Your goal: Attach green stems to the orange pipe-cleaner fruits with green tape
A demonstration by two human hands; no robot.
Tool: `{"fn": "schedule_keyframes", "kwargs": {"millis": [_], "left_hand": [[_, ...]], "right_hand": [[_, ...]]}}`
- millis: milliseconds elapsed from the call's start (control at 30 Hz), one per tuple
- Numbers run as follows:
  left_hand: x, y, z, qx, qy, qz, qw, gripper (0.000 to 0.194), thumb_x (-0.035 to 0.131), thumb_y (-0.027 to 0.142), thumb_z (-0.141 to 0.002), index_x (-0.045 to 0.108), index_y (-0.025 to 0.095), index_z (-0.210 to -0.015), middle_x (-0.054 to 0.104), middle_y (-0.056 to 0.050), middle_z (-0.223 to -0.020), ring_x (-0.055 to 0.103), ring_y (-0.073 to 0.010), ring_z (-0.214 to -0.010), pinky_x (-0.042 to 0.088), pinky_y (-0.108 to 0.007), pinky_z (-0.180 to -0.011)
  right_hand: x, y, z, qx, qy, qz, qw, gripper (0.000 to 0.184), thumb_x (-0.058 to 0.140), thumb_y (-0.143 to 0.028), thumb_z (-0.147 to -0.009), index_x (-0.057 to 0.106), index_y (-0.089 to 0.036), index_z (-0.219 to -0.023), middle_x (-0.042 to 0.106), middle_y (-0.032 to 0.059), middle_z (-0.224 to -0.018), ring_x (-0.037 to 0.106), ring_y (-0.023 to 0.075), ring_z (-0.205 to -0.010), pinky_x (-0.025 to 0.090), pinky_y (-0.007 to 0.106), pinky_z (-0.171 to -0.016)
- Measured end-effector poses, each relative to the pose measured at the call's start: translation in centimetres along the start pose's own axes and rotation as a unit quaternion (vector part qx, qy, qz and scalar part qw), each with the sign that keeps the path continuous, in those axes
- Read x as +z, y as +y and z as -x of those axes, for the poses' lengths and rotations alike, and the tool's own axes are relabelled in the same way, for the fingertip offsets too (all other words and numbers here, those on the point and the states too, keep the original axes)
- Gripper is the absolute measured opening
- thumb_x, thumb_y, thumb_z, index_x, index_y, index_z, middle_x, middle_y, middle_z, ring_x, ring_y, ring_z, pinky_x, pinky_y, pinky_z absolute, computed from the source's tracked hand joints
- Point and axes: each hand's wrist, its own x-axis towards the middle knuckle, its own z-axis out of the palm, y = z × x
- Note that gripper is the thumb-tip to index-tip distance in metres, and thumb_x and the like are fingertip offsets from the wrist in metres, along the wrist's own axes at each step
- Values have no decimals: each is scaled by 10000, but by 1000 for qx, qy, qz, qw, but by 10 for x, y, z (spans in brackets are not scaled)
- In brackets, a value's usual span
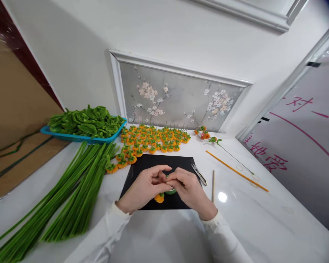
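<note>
Both hands meet over a black mat (164, 160). My left hand (146, 186) is closed, thumb and fingertips curled together, with a small orange fuzzy flower (159, 198) with a green top hanging just below the thumb. My right hand (188, 188) pinches thumb against forefinger beside the left fingertips; what sits in that pinch is too small to make out. Partly hidden under the right fingers is a round green roll (171, 191), which looks like tape. Thread snips (199, 174) lie at the mat's right edge.
Many orange pipe-cleaner flowers (153, 140) stand behind the mat. Left are green pipe cleaners (79, 190) and a blue tray (71, 137) heaped with green leaves (87, 122). Right lie a thin stick (213, 186), an orange pipe cleaner (235, 170) and a wire-stemmed flower piece (233, 155).
</note>
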Motion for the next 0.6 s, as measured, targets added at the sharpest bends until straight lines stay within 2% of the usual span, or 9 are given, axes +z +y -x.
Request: {"fn": "schedule_keyframes", "kwargs": {"millis": [233, 400, 600], "left_hand": [[-2, -1, -2, 8, 7, 13, 1000, 571, 753, 164, -611, 569, 168, -1151, 586, 59, -633, 607, -126, -624, 517, -294, -692], [-4, 2, 0, 17, 14, 2, 1000, 546, 755, 228, -634, 581, 164, -1148, 578, 56, -610, 607, -134, -609, 516, -294, -669], [-5, 4, 0, -1, 11, 10, 1000, 521, 745, 227, -655, 594, 149, -1147, 597, 41, -633, 619, -138, -621, 519, -296, -671]], "right_hand": [[-4, -6, -1, 25, -24, 2, 999, 192, 495, -138, -885, 654, -208, -968, 618, 14, -776, 561, 122, -678, 451, 231, -637], [-5, -3, 1, 20, -18, -5, 1000, 239, 478, -126, -883, 632, -218, -1040, 621, 21, -808, 576, 130, -711, 468, 239, -663], [-6, -3, 1, 7, -23, -10, 1000, 276, 448, -113, -893, 614, -224, -1085, 601, 22, -816, 581, 132, -733, 471, 243, -680]]}}
